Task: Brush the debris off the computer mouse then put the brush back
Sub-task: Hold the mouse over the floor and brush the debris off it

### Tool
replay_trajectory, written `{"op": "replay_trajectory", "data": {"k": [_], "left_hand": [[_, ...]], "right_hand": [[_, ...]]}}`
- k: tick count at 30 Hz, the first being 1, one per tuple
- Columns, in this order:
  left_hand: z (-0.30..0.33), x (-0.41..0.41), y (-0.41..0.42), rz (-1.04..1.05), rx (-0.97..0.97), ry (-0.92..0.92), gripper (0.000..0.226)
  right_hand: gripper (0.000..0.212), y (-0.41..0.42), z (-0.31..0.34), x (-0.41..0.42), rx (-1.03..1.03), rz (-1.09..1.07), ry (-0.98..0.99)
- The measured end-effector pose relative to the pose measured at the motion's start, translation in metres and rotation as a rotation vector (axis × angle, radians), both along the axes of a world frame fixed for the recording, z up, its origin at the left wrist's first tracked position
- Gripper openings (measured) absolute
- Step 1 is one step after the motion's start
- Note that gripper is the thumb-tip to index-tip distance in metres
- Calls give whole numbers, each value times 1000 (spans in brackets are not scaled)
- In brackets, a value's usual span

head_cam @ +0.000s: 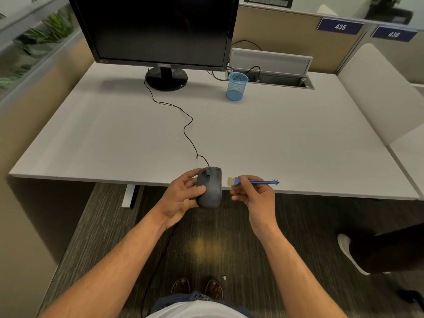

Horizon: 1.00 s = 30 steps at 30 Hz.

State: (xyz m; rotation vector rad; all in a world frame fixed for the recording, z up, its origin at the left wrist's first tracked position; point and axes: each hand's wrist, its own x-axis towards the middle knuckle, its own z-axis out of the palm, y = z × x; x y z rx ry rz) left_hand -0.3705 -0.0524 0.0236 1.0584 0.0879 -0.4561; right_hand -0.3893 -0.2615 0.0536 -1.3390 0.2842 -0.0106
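the left hand [181,198] cradles the dark computer mouse [209,188] out past the desk [298,138] edge, its long axis running away from the person, while the right hand [253,195] pinches the blue brush [252,181] just beside it on the right, bristles toward the mouse and handle pointing away. so the coming stroke is probably a short sweep leftward, though any debris on the shell is too blurred to make out. the mouse cable [183,125] trails back toward the monitor [158,31], and the blue mesh cup [237,87], likely the brush's home, stands well apart with nothing in between.
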Motion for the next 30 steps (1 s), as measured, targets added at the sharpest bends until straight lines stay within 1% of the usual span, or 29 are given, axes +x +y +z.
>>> {"op": "replay_trajectory", "data": {"k": [2,5,9,14,22,30], "left_hand": [[1,-2,1,-41,-6,-17,63],[3,-4,3,-83,-19,-28,70],[5,-7,4,-97,-27,-29,74],[5,-8,6,-80,-33,-38,73],[2,-8,4,-27,-29,-20,73],[1,-6,6,37,-31,-11,60]], "right_hand": [[17,0,3,9,-19,-3,9],[17,0,7,20,-56,-5,21],[14,3,8,24,-78,33,33],[16,5,3,16,-38,79,61],[16,8,1,-8,17,167,40],[17,10,-1,-32,7,222,-5]]}}
